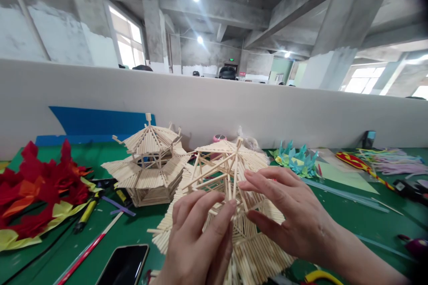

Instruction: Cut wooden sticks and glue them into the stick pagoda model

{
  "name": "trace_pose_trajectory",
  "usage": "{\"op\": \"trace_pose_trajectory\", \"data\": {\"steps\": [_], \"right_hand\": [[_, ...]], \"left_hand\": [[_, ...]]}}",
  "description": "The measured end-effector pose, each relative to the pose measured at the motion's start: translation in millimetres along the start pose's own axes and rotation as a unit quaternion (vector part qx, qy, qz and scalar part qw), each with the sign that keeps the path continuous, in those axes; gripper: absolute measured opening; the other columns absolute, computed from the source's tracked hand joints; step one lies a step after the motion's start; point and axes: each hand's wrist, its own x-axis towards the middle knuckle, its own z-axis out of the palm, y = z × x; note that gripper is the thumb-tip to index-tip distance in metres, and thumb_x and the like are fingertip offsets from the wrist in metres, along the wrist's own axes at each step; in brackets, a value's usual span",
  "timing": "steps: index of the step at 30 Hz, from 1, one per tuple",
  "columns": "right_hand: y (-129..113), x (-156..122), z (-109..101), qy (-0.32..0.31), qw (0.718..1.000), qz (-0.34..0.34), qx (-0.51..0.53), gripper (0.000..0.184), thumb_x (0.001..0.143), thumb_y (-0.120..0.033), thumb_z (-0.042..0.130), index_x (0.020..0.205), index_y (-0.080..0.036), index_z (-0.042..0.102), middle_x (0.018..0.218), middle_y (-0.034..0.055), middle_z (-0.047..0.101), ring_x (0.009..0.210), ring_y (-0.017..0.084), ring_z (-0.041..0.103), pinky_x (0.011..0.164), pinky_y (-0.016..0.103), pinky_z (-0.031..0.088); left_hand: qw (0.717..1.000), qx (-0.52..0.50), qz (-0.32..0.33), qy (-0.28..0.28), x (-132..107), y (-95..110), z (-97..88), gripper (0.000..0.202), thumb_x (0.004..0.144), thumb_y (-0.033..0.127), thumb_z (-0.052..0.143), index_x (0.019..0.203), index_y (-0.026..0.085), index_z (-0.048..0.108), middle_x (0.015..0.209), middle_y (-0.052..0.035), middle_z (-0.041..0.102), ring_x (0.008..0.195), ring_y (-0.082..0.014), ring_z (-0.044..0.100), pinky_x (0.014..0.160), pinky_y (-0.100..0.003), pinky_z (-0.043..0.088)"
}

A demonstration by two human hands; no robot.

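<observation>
A pavilion model built of thin wooden sticks (pixel 264 254) stands right in front of me, its upper roof partly open framework and partly covered with sticks. My left hand (pixel 203 236) is at the near side of the model, thumb and fingertips drawn together in a pinch by the roof frame; whatever lies between them is hidden. On the right, my right hand (pixel 287 209) has its fingers spread, with the fingertips close to the roof ribs; I cannot tell whether they touch. A second stick pavilion (pixel 149 173), with its roofs covered, stands to the left behind my left hand.
Red and yellow paper flowers (pixel 63 178) lie at the left. A phone (pixel 123 265) rests near the front edge, beside a red-and-white stick (pixel 88 249). Turquoise paper pieces (pixel 296 158) and pastel strips (pixel 391 160) are at the right. A white partition (pixel 83 84) runs behind.
</observation>
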Motion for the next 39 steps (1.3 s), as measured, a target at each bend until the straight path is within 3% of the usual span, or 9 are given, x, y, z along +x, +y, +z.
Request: {"op": "trace_pose_trajectory", "data": {"steps": [26, 34, 39], "right_hand": [[2, -1, 4, 0.020, 1.000, -0.008, -0.009, 0.053, 0.077, -0.016, 0.059, 0.125, -0.012, 0.038, 0.105, 0.0029, 0.062, 0.098, 0.018, 0.047, 0.089, 0.034, 0.039], [-6, -22, 13, 0.071, 0.996, 0.061, -0.010, 0.056, 0.074, -0.017, 0.061, 0.124, -0.012, 0.037, 0.117, 0.0069, 0.044, 0.108, 0.021, 0.041, 0.096, 0.036, 0.033], [-11, -20, 25, 0.109, 0.992, 0.063, -0.021, 0.057, 0.072, -0.017, 0.061, 0.123, -0.011, 0.035, 0.119, 0.0087, 0.040, 0.110, 0.023, 0.038, 0.098, 0.039, 0.029]], "left_hand": [[0.998, 0.018, 0.010, -0.066, 3, -8, 9.4, 0.040, 0.077, 0.000, 0.039, 0.112, 0.014, 0.053, 0.112, -0.0115, 0.044, 0.103, -0.0280, 0.039, 0.082, -0.047, 0.034], [0.997, 0.027, 0.042, -0.062, 13, -16, 4.8, 0.041, 0.077, -0.002, 0.039, 0.113, 0.011, 0.052, 0.111, -0.0111, 0.045, 0.102, -0.0258, 0.039, 0.081, -0.043, 0.033], [0.996, 0.036, 0.053, -0.069, 15, -21, 5.0, 0.040, 0.078, -0.001, 0.041, 0.114, 0.013, 0.052, 0.112, -0.0114, 0.044, 0.104, -0.0263, 0.038, 0.081, -0.043, 0.034]]}}
